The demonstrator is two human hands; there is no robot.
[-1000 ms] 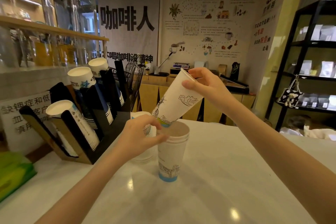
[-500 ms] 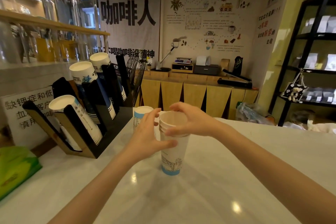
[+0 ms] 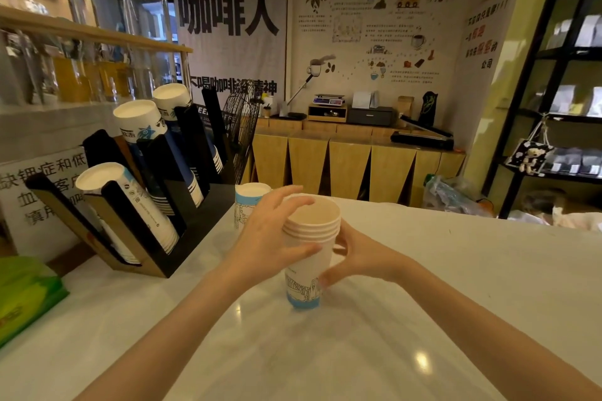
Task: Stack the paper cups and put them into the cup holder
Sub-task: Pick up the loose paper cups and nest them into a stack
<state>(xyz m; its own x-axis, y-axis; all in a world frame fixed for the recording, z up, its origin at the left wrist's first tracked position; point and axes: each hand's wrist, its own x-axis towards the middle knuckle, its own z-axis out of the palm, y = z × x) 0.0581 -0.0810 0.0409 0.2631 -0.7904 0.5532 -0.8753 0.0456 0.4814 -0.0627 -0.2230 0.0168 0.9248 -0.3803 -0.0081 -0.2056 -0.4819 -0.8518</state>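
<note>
Stacked paper cups (image 3: 309, 251) stand upright on the white counter (image 3: 423, 319), my left hand (image 3: 272, 234) and right hand (image 3: 361, 257) clasping their sides. Cup holder (image 3: 182, 205) sits left; bare counter spreads right.

Both hands grip a cup stack (image 3: 309, 247) upright on the white tabletop (image 3: 423, 286): left hand (image 3: 270, 238) near the rims, right hand (image 3: 361, 257) lower. Behind stands an inverted cup (image 3: 249, 203); the holder (image 3: 156, 192) sits left.
</note>
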